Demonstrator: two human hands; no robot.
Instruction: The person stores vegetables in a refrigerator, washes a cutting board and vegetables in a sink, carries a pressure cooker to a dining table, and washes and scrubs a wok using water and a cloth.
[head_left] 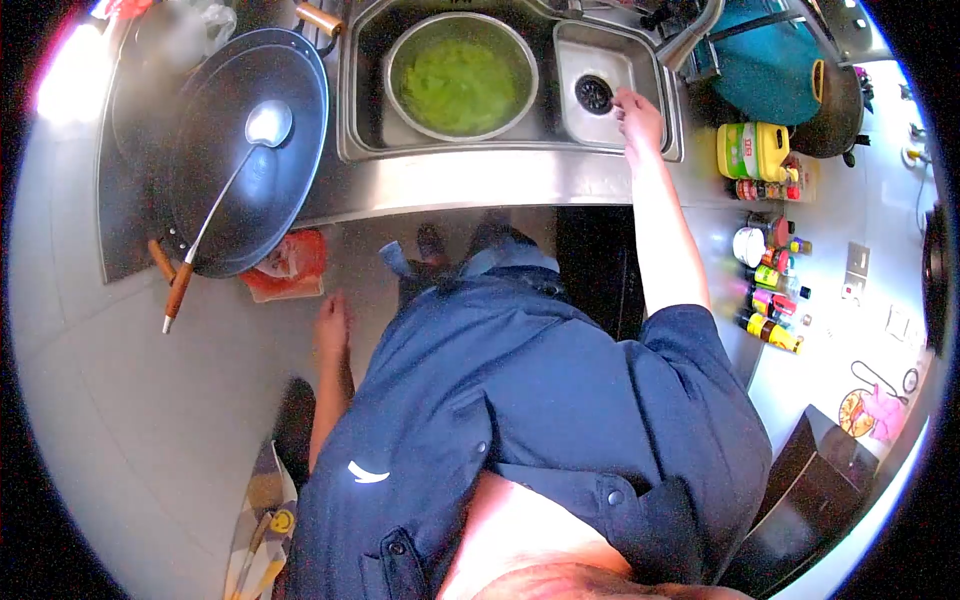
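Observation:
My right hand (638, 122) reaches over the small sink basin (640, 70), close to its black drain strainer (593, 94). Its fingers are curled together; whatever they may hold is too small to make out. My left hand (333, 325) hangs low beside my body with loose fingers and nothing visible in it. A red plastic bag (290, 265) is near that hand, below the counter edge. Left of the small basin, in the large sink basin (370, 100), stands a round metal bowl (392, 85) of chopped green vegetables (462, 85) in water.
A large dark wok (225, 200) on the left holds a ladle (268, 124), its handle jutting past the rim. A yellow oil jug (770, 150), several seasoning bottles (775, 280) and a teal board (765, 75) stand right of the sink. The faucet (690, 35) is at the basin's upper right.

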